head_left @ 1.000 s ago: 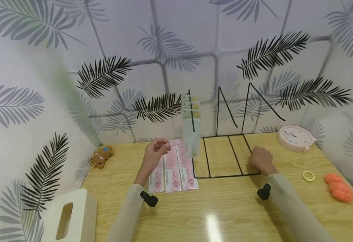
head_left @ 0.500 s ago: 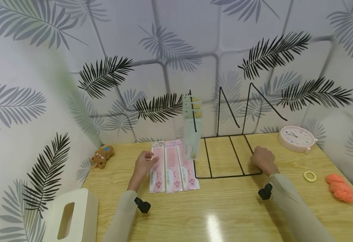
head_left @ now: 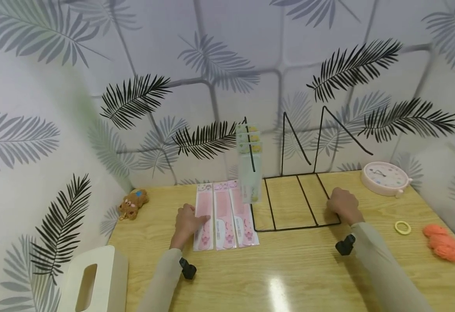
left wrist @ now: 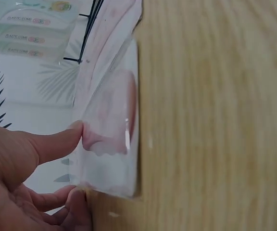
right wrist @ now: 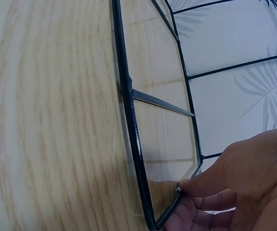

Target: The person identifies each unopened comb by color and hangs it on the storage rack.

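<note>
Head view shows the left hand (head_left: 185, 222) has dropped to pinch the leftmost pink comb pack (head_left: 204, 216) on the worktop (head_left: 289, 268); the right hand (head_left: 342, 207) still grips the wire rack (head_left: 289, 227).

The table (head_left: 297, 268) was pale wood grain with a smooth, glossy finish that caught a bright glare. The rack (head_left: 295, 201) was thin black wire, smooth and slightly shiny, while the pink combs (head_left: 223, 214) lay sealed in clear, glossy plastic sleeves. The toy bear (head_left: 132, 202) looked like fuzzy brown plush.
</note>
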Available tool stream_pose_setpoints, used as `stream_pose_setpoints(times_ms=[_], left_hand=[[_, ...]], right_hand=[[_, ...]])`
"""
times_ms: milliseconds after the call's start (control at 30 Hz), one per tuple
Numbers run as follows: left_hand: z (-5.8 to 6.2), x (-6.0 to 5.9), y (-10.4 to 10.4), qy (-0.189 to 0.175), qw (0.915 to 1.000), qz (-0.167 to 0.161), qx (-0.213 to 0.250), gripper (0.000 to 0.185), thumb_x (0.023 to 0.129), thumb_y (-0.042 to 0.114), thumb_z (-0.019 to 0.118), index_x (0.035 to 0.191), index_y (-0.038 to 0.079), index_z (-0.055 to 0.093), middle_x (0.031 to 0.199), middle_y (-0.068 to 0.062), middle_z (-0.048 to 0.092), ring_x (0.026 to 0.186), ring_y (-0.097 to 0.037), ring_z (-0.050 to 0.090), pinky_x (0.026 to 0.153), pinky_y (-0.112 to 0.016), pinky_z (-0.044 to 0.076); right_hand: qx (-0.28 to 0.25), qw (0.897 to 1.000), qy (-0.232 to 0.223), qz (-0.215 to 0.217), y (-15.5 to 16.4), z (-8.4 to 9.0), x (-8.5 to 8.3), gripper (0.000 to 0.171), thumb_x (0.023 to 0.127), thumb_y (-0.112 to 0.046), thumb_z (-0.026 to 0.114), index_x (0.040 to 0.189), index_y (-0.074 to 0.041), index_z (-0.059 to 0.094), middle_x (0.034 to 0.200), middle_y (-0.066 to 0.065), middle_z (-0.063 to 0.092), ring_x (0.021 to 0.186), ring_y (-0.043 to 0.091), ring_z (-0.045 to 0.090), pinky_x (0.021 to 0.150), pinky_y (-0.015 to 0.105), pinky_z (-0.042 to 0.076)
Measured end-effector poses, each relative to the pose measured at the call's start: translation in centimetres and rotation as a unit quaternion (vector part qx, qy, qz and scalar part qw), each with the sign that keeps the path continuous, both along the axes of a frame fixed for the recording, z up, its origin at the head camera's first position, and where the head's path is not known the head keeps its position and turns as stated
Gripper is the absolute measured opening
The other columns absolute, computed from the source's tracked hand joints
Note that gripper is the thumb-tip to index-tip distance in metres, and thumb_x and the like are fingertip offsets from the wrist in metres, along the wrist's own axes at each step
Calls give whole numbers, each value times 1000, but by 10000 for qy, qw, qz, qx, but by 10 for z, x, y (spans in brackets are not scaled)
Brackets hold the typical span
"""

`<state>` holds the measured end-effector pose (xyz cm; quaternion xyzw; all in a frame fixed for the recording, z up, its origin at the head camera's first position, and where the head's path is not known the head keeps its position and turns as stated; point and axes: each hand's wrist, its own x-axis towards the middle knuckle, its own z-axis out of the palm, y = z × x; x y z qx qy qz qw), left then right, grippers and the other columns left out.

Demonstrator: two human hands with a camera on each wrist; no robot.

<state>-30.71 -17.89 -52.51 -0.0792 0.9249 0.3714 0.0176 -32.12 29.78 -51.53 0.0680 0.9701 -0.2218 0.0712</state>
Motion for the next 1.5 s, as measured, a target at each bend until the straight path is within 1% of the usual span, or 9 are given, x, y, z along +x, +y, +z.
stream_pose_setpoints(times_ms=[133,267,500,567,667,767,967,1300,1500], left_hand=[[0,-4,-6,-117,9999,-123,32,40,90,26,83,84,1,52,77,-8,50,66,-19,45,56,-27,37],[2,-7,-14,-322,9982,-319,404,56,91,23,82,60,13,37,54,3,32,49,-11,30,46,-24,25],[1,-5,-29,-203,9916,344,1228,31,95,18,77,80,5,54,67,1,45,62,-13,43,55,-26,36],[0,-5,-30,-206,9814,434,1857,21,97,15,75,92,0,60,73,0,55,65,-12,50,58,-26,43],[3,-7,-29,-220,9559,525,2880,18,99,11,71,107,-1,61,85,-1,66,71,-11,58,67,-26,50],[15,-4,-30,-96,9401,461,3375,24,102,10,68,120,0,58,99,-6,73,78,-10,64,73,-27,55],[50,10,-39,497,9362,162,3476,35,104,9,66,135,1,52,126,-15,69,91,-10,68,78,-29,60],[96,35,-23,1369,9312,-685,3308,24,103,7,66,123,-2,57,122,-19,70,94,-8,72,78,-30,62],[113,48,-8,1834,9058,-1195,3628,21,102,3,66,118,-5,54,115,-8,73,98,-10,74,78,-31,63]], right_hand=[[96,10000,6,8,1,0,1,27,88,-1,43,65,-14,35,64,3,34,60,22,38,55,36,35],[119,9999,26,-6,3,-1,3,27,87,0,42,65,-14,35,63,2,32,59,20,35,54,35,33],[38,9996,176,205,6,-1,0,29,82,1,42,62,-18,32,62,-2,26,58,17,29,53,32,28],[71,9995,210,232,7,0,1,30,81,1,42,62,-19,31,62,-3,24,58,16,27,52,32,26],[120,9995,196,223,8,2,2,30,80,3,42,61,-18,31,62,-2,24,59,17,26,52,32,26],[148,9996,127,225,8,3,4,30,82,2,44,62,-17,32,62,0,28,59,19,30,52,33,29],[201,9995,95,222,1,4,3,29,82,1,45,63,-17,33,63,1,31,60,20,35,53,34,31],[191,9995,66,226,-1,7,1,28,83,2,44,63,-16,34,63,1,33,60,20,36,53,33,31],[150,9996,50,234,-3,9,2,28,84,1,45,63,-15,36,61,2,37,58,20,39,52,31,33]])
